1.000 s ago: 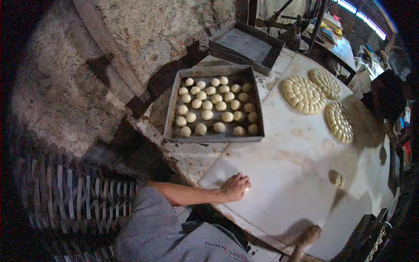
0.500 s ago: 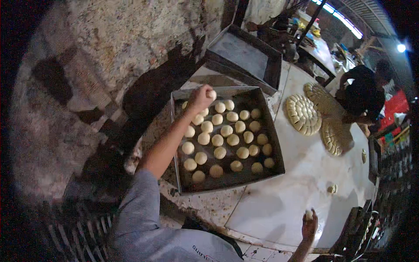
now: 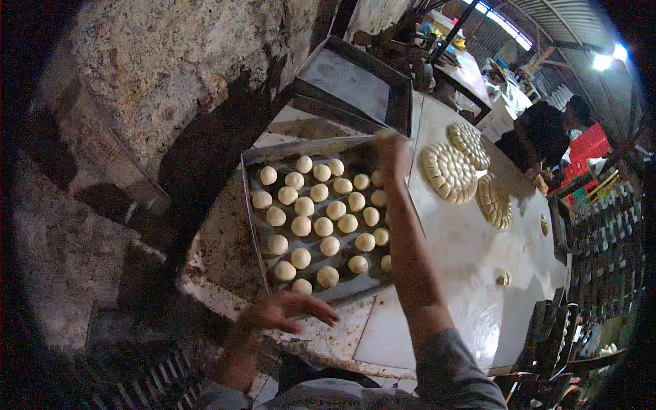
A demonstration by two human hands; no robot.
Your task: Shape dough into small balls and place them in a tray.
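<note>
A dark metal tray (image 3: 314, 145) on the table in front of me holds several round, pale dough balls (image 3: 328, 276) in loose rows. My left hand (image 3: 283, 314) is at the tray's near left edge, fingers apart and nothing in them. Across the tray's right side reaches my right arm; my right hand (image 3: 392, 152) is over the far right corner. Motion smears its fingers, so I cannot tell whether a dough ball is in them. My right forearm hides part of the right-hand rows.
Behind the tray stands another dark tray (image 3: 352, 82). Rings of cut dough (image 3: 449, 173) lie on the white tabletop (image 3: 437, 260) to the right, with a small dough piece (image 3: 503, 279) nearer. A person (image 3: 536, 137) is at the table's far right. A rough wall (image 3: 157, 68) rises at left.
My left hand has drawn back from the tray's far left to its near edge and no longer holds a dough ball. My right hand has swung from the near right to the far right corner.
</note>
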